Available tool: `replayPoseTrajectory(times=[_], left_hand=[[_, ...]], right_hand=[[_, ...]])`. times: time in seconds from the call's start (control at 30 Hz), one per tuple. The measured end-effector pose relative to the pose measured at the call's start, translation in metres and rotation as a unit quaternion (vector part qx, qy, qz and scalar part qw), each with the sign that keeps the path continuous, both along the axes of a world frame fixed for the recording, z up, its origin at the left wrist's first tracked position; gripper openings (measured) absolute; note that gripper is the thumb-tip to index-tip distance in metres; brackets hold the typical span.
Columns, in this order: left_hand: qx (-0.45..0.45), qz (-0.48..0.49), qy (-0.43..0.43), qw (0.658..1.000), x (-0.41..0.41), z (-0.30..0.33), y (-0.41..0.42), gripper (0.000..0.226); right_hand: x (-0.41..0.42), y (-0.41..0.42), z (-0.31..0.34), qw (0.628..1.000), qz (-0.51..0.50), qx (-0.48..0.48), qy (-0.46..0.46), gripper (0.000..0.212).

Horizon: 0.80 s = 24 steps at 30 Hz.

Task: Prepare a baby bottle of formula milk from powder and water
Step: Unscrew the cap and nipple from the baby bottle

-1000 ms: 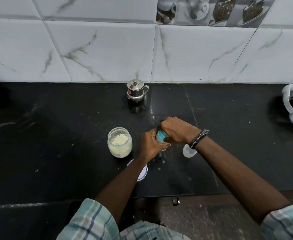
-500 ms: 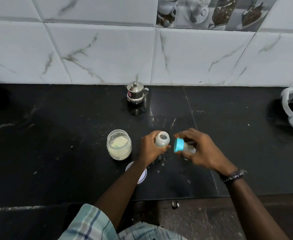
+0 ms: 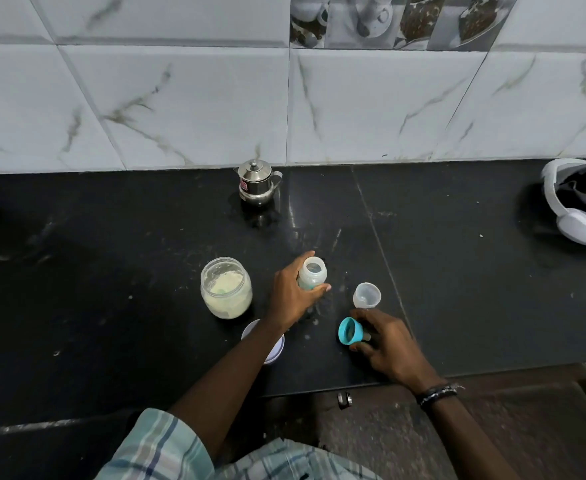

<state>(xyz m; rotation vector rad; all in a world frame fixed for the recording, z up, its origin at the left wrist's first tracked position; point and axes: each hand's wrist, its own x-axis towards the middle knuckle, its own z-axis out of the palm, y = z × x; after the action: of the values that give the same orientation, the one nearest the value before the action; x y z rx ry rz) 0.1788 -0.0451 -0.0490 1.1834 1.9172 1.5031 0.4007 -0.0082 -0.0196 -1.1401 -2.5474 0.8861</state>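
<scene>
Black stone countertop [image 3: 111,306] ran below a wall of white marbled tiles [image 3: 180,98], with a small steel pot [image 3: 257,183] standing at twelve o'clock against the wall. At the centre, the left hand [image 3: 293,296] was wrapped around the baby bottle [image 3: 313,277], which stood upright on the counter with its mouth open. At nine o'clock from the bottle, well apart from it, sat an open glass jar of pale formula powder [image 3: 225,287]; the jar's white lid [image 3: 267,342] lay at seven o'clock, partly hidden by the left forearm. At four o'clock from the bottle, the right hand [image 3: 388,344] pinched the teal nipple ring [image 3: 350,330] between thumb and fingers, low over the counter, its opening tilted towards the left. Just beyond that hand, at three o'clock from the bottle, stood a clear plastic cap [image 3: 367,295]. A white headset [image 3: 578,206] rested at the far two o'clock edge.
</scene>
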Motion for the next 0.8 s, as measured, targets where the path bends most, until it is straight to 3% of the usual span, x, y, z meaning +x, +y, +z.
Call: replayPoseTrajectory(times=[0.4, 0.8], left_hand=[[-0.064, -0.012, -0.013, 0.998, -0.001, 0.004, -0.006, 0.109], [-0.071, -0.006, 0.009, 0.997, 0.003, 0.010, -0.017, 0.112]], right_hand=[[0.002, -0.001, 0.000, 1.000, 0.015, 0.015, -0.002, 0.065], [0.003, -0.003, 0.010, 0.999, 0.028, 0.005, -0.046, 0.074]])
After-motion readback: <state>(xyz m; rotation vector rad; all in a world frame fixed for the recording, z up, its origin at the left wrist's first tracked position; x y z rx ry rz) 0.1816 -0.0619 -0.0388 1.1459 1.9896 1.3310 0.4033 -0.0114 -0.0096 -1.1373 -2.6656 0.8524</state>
